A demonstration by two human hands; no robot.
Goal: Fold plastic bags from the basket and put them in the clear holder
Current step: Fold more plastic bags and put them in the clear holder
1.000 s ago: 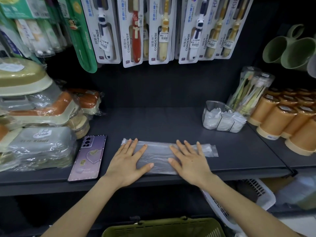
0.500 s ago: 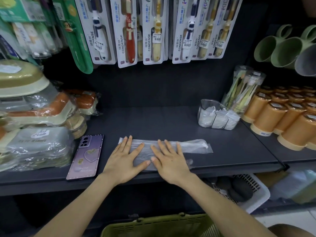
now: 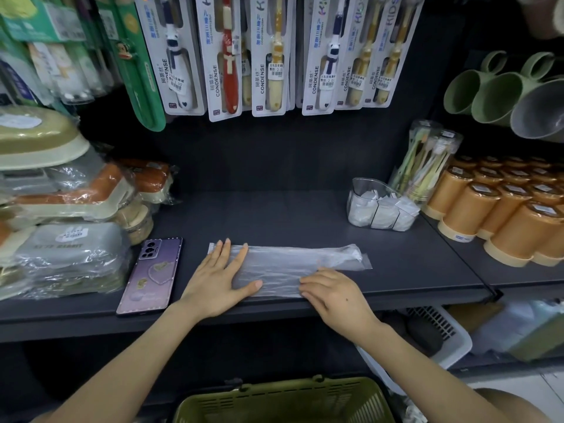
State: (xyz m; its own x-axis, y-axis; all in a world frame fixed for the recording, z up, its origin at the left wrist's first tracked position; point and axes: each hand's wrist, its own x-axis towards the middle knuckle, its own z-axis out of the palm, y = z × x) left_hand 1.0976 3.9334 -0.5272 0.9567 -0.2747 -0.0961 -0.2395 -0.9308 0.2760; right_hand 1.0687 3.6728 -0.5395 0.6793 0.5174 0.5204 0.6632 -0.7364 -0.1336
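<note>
Broadly, a dark shelf [image 3: 305, 215] fills the middle of the view, with a lower level under it. Above it hangs a row of toothbrush packs [image 3: 274, 56]. Wrapped boxes [image 3: 61, 209] are stacked at the shelf's left end, and rows of orange cups [image 3: 503, 215] crowd the next shelf section to the right, with green mugs [image 3: 488, 93] hanging above them. A green basket [image 3: 283, 401] sits at the bottom edge of the view, below the shelf, and a white basket [image 3: 451, 340] stands on the lower level to the right.

The plastic bag [image 3: 293, 264] lies flat on the shelf near its front edge, folded into a long clear strip running left to right. The left hand [image 3: 213, 279] presses its left end, palm down, fingers straight and slightly spread, the thumb stretched out to the right across the plastic. The right hand [image 3: 332, 294] is at the strip's near edge, right of the middle, with its fingers curled onto that edge. It appears to pinch the plastic, though the thumb is hidden under the hand.

A purple phone [image 3: 149, 276] lies face down just left of the left hand, apart from the bag. The clear holder [image 3: 381, 206] stands at the back right of the shelf, well apart from the bag, with folded white bags [image 3: 363, 209] upright inside it. A clear tub of toothbrushes [image 3: 424, 160] leans just behind it.
</note>
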